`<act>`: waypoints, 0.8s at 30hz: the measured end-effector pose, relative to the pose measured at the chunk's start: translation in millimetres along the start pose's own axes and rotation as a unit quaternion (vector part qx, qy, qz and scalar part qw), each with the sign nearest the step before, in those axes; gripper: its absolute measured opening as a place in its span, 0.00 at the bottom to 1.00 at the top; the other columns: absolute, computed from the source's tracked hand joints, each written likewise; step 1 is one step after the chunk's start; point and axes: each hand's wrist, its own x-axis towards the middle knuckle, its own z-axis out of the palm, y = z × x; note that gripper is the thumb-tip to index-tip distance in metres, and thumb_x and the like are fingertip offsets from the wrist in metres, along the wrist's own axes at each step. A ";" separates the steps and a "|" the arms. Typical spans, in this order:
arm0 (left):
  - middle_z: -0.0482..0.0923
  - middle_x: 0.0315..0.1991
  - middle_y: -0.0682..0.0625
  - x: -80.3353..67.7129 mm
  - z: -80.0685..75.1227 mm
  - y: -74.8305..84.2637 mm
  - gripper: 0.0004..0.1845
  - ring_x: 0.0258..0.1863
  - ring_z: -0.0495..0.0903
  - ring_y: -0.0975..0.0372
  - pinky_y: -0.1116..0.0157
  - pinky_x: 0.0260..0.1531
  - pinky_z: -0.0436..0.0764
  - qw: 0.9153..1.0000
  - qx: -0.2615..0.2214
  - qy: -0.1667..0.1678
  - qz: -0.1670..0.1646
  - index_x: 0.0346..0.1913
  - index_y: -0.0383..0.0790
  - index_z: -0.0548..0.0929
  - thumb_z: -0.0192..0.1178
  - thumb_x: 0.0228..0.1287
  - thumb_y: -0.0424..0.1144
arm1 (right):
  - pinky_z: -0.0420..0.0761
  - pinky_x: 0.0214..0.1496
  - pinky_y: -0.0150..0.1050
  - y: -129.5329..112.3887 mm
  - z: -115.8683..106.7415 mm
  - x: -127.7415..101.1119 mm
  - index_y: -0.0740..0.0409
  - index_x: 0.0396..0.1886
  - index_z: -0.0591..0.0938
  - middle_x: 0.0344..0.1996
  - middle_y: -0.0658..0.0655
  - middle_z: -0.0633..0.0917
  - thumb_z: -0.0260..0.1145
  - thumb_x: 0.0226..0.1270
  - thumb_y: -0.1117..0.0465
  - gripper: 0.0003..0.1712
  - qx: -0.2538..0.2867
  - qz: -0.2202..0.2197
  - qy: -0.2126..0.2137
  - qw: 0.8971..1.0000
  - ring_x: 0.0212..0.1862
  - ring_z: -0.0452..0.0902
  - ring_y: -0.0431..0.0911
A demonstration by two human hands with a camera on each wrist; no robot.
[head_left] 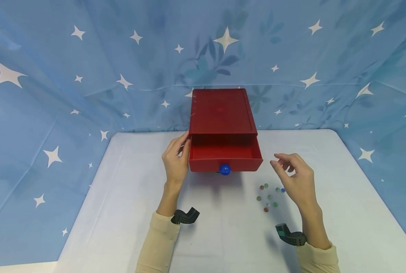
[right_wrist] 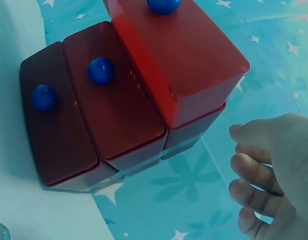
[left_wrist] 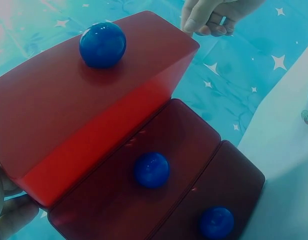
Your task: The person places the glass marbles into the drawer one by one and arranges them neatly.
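Scattering marbles (head_left: 269, 197) beside red drawers (head_left: 223, 131)

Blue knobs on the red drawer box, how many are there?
3, each on a drawer front of the red box: one on the pulled-out top drawer, one on the middle drawer, one on the bottom drawer.

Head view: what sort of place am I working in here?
Probably a staged tabletop recording booth, not a lived-in room: a white table walled on three sides by a blue star-print cloth, with only a red drawer chest and marbles.

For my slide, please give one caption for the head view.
Left hand steadies a red drawer box; top drawer open.
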 end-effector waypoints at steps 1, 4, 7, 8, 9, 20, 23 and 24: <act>0.87 0.48 0.42 0.1 0.4 0.0 0.16 0.42 0.88 0.55 0.59 0.42 0.89 1.000 -0.001 0.000 0.001 0.56 0.36 0.85 0.64 0.66 0.30 | 0.68 0.39 0.19 0.8 -0.1 -0.3 0.62 0.48 0.88 0.30 0.58 0.85 0.74 0.58 0.70 0.16 -0.001 0.002 -0.002 1.000 0.34 0.70 0.36; 0.87 0.48 0.43 -0.3 1.0 0.0 0.16 0.42 0.88 0.56 0.60 0.42 0.89 1.000 -0.004 -0.001 -0.002 0.57 0.37 0.85 0.63 0.68 0.31 | 0.68 0.39 0.19 3.7 -0.4 -1.1 0.62 0.48 0.87 0.31 0.58 0.85 0.74 0.59 0.70 0.16 -0.005 0.008 -0.007 1.000 0.34 0.70 0.36; 0.87 0.48 0.43 -0.7 1.7 -0.6 0.15 0.43 0.88 0.56 0.60 0.43 0.89 1.000 -0.009 -0.004 -0.003 0.57 0.38 0.85 0.62 0.69 0.32 | 0.69 0.39 0.19 7.9 -0.3 -2.1 0.62 0.48 0.87 0.31 0.57 0.85 0.74 0.59 0.70 0.16 -0.006 0.014 -0.010 1.000 0.34 0.70 0.36; 0.87 0.48 0.43 -0.9 1.7 -0.6 0.15 0.43 0.88 0.56 0.60 0.43 0.89 1.000 -0.010 -0.005 -0.003 0.57 0.38 0.85 0.62 0.70 0.32 | 0.69 0.39 0.19 9.5 -0.2 -2.5 0.62 0.48 0.87 0.31 0.57 0.85 0.74 0.59 0.70 0.16 -0.006 0.016 -0.011 1.000 0.34 0.70 0.36; 0.87 0.48 0.43 -1.0 1.9 -0.8 0.15 0.43 0.88 0.56 0.60 0.43 0.89 1.000 -0.011 -0.005 -0.003 0.57 0.38 0.85 0.62 0.70 0.32 | 0.69 0.39 0.20 11.2 0.2 -2.9 0.62 0.48 0.87 0.31 0.57 0.85 0.74 0.59 0.70 0.16 -0.004 0.018 -0.013 1.000 0.34 0.71 0.36; 0.87 0.48 0.42 0.2 1.8 -0.3 0.16 0.42 0.88 0.54 0.59 0.42 0.89 1.000 -0.004 -0.003 -0.004 0.56 0.36 0.85 0.64 0.67 0.30 | 0.70 0.40 0.20 28.7 7.5 -7.5 0.61 0.50 0.86 0.34 0.57 0.85 0.73 0.60 0.68 0.17 -0.003 0.038 -0.042 0.998 0.35 0.72 0.41; 0.87 0.47 0.40 -0.7 2.0 -2.2 0.16 0.42 0.89 0.53 0.57 0.41 0.89 1.000 0.001 -0.001 -0.004 0.56 0.34 0.85 0.64 0.66 0.28 | 0.70 0.40 0.20 31.1 9.2 -8.0 0.61 0.50 0.86 0.35 0.57 0.85 0.73 0.60 0.68 0.17 -0.004 0.042 -0.045 0.998 0.36 0.72 0.41; 0.87 0.47 0.39 -0.8 1.9 -2.0 0.16 0.42 0.88 0.52 0.56 0.41 0.89 1.000 0.005 0.000 -0.003 0.56 0.32 0.85 0.64 0.66 0.27 | 0.70 0.40 0.20 31.6 9.6 -8.2 0.60 0.50 0.86 0.35 0.57 0.85 0.73 0.60 0.68 0.17 -0.003 0.043 -0.046 0.998 0.36 0.72 0.40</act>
